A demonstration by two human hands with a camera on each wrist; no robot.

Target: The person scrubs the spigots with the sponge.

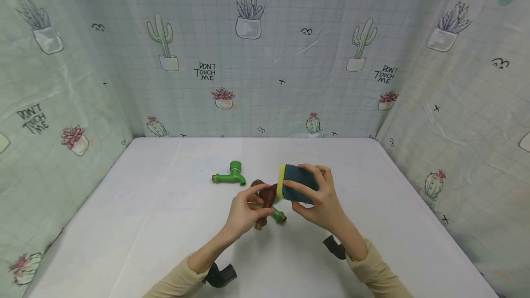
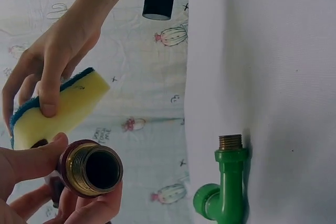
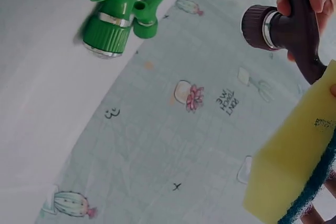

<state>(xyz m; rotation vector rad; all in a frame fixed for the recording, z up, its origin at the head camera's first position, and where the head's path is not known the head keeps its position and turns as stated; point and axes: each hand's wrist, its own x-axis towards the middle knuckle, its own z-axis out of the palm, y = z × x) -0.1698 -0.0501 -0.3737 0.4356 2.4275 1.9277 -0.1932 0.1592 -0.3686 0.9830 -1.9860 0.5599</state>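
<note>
My left hand grips a dark red tap by its body, raised over the table. Its brass threaded end faces the camera in the left wrist view, and its ribbed knob sticks out in the right wrist view. In my right hand is a sponge, yellow on one side and dark blue-green on the other. The fingers pinch it across its scouring side, with the yellow side right at the tap's spout. Part of the spout tip is hidden by the sponge.
A green tap lies on the white table behind my left hand. Another green tap lies below the held one, partly hidden by it. A cactus-print cloth hangs behind the table and on both sides.
</note>
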